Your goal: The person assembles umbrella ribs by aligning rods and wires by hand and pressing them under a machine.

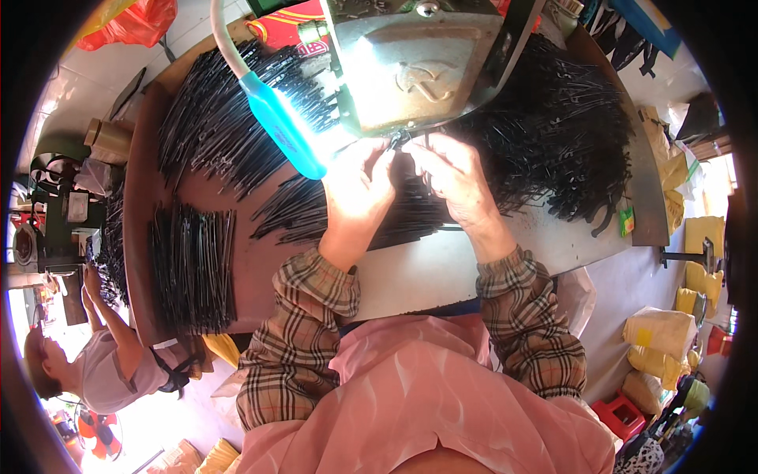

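Note:
My left hand point(362, 186) and my right hand point(458, 174) meet just below the front lower edge of a metal machine point(410, 67). The fingers of both are closed in a pinch. Between the left fingertips sits a small dark piece point(399, 141), apparently the end of a thin black strand. What the right fingertips grip beside it is mostly hidden by the fingers. Beneath my wrists lies a heap of thin black strands point(407, 213) on the worktable point(395, 276). A lit blue lamp point(280, 126) shines on my left hand.
More black strands point(229, 110) lie at the far left, a neat bundle point(193, 268) at the near left, and a large tangled heap point(560, 126) at the right. Another person point(110, 355) works at a machine on the left. Yellow sacks point(663, 332) and a red stool point(620, 417) stand right.

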The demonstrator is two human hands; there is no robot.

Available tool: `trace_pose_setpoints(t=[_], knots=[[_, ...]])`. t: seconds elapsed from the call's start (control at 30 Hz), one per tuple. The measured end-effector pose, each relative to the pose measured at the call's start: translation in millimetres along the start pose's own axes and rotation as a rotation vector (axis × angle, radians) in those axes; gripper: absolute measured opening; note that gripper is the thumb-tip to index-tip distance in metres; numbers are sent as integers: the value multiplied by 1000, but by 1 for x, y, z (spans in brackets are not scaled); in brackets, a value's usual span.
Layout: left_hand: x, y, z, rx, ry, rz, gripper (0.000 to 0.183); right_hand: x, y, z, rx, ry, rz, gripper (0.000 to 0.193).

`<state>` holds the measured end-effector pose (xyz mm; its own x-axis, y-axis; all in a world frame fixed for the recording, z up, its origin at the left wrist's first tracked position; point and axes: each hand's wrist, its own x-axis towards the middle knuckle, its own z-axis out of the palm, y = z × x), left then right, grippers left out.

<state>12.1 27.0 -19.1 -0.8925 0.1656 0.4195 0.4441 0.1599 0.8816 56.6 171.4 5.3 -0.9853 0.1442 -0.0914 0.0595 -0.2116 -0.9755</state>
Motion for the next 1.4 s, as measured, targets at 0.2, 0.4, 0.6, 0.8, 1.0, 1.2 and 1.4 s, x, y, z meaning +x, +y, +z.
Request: trace_pose_setpoints(t=[0.2,0.4,0.6,0.8,1.0,1.2,1.4], knots=[[2,20,-2,358,18,219,18,-2,5,-1,-68,32,-70,12],[-2,23,1,478,17,258,20,-1,3,1,-28,51,-12,11],[-2,25,1,521,16,261,22,0,3,3,-47,62,-72,11],[-3,22,2,529,13,260,24,1,3,1,-58,52,-75,11],[-4,23,2,599,-18,302,26,3,3,-4,-46,37,-40,10],[0,23,-7,787,-150,392,42,3,0,-10,-53,-82,-78,15],[-2,19,-2,729,-102,447,44,0,2,-9,-35,-34,-31,14]])
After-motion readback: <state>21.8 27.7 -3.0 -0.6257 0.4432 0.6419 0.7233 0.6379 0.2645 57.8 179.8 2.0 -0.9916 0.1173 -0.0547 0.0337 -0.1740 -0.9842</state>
